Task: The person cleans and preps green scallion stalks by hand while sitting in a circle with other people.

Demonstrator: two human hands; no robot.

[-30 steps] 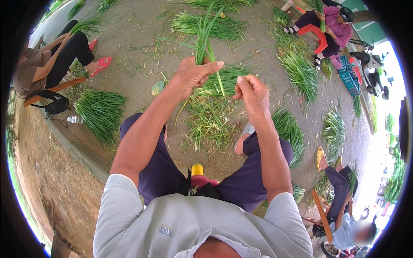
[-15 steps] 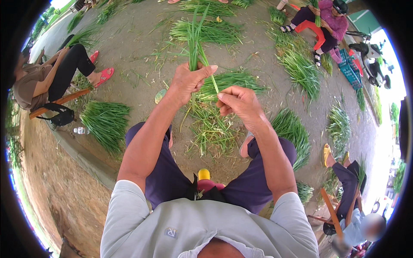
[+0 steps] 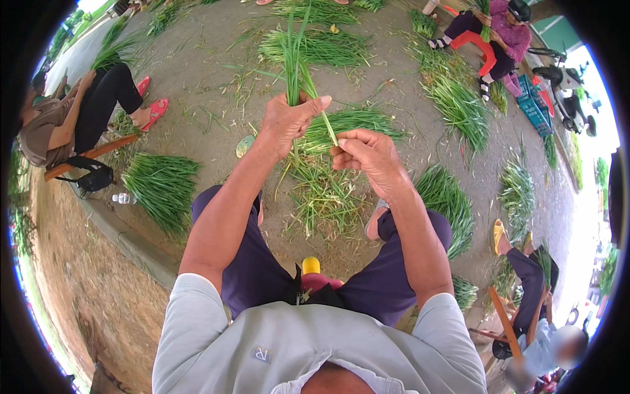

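My left hand is closed around a small bunch of long green chives, leaves pointing up and away from me. From its thumb side, pale stalks slant down to my right hand. The right thumb and fingers pinch the lower ends of these stalks. Just beyond my hands lies a heap of green chives, partly covered by them. Under my hands, between my feet, yellowish and green trimmings are scattered on the ground.
Chive piles lie at left, right and ahead. Seated people hold chives at left, upper right and lower right. A plastic bottle is by the left pile; a teal crate stands far right.
My right hand has shifted very slightly on the stalk ends, and the chive leaves sway a little. At left, the seated person's chives and legs have moved.
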